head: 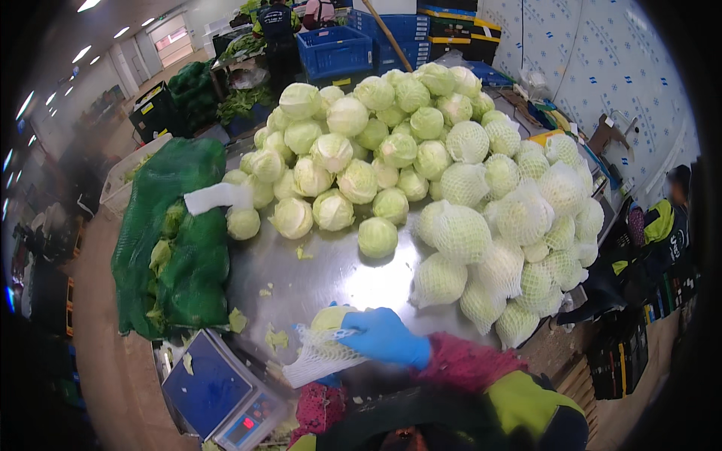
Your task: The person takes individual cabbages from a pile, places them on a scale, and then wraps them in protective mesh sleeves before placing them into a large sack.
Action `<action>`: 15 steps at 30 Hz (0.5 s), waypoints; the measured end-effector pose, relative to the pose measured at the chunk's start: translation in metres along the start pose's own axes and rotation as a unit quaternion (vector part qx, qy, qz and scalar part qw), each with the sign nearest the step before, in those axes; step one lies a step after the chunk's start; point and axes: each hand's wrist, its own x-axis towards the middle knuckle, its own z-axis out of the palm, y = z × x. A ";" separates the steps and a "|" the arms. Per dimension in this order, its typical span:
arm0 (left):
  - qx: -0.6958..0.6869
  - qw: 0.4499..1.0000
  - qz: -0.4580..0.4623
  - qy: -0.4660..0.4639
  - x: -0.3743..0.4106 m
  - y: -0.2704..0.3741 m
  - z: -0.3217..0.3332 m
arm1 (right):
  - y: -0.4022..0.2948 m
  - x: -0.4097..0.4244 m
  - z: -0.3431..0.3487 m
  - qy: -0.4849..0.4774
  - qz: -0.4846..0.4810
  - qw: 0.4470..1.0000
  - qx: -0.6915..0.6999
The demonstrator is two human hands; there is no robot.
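A pale green cabbage (331, 318) sits low in front of me, partly inside a white foam net sleeve (321, 358). My right hand (386, 337), in a blue glove, grips the sleeve's edge against the cabbage's right side. Behind and under the cabbage is my left hand (329, 379), also blue-gloved; it holds the cabbage and is mostly hidden. Bare cabbages (347, 116) form a heap across the far side of the steel table (316, 276). One bare cabbage (377, 237) lies nearest me. To the right, several cabbages in net sleeves (462, 231) are piled up.
Green mesh sacks (197, 270) lie at the left, with a white sleeve stack (219, 197) by them. A scale (207, 383) with a blue platform stands at lower left. Leaf scraps (276, 338) dot the table. Blue crates (334, 52) and people (277, 22) are beyond; another person (668, 220) is right.
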 end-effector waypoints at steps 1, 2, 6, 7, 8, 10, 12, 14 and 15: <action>-0.023 1.000 -0.019 -0.008 -0.008 -0.009 0.009 | -0.005 -0.008 -0.006 -0.028 -0.007 0.997 0.073; -0.038 0.999 -0.030 -0.018 -0.013 -0.015 0.019 | -0.010 -0.011 -0.013 -0.046 0.126 0.967 0.217; -0.079 0.996 -0.025 -0.042 -0.022 -0.032 0.059 | 0.022 -0.016 -0.045 0.108 0.178 0.925 0.318; -0.078 0.996 -0.003 -0.045 -0.027 -0.034 0.070 | 0.032 -0.021 -0.044 0.136 0.193 0.907 0.349; -0.071 0.996 0.022 -0.050 -0.027 -0.032 0.080 | 0.046 -0.028 -0.042 0.122 0.204 0.908 0.346; -0.023 0.996 0.077 -0.038 -0.015 -0.037 0.097 | 0.076 -0.045 -0.034 0.140 0.189 0.899 0.368; 0.009 0.992 0.124 -0.007 0.000 -0.043 0.122 | 0.101 -0.064 -0.025 0.189 0.136 0.876 0.423; 0.016 0.987 0.156 -0.033 0.019 -0.045 0.133 | 0.092 -0.081 -0.035 0.131 0.187 0.845 0.484; 0.029 0.986 0.153 -0.053 0.033 -0.049 0.141 | 0.077 -0.086 -0.043 0.110 0.167 0.806 0.557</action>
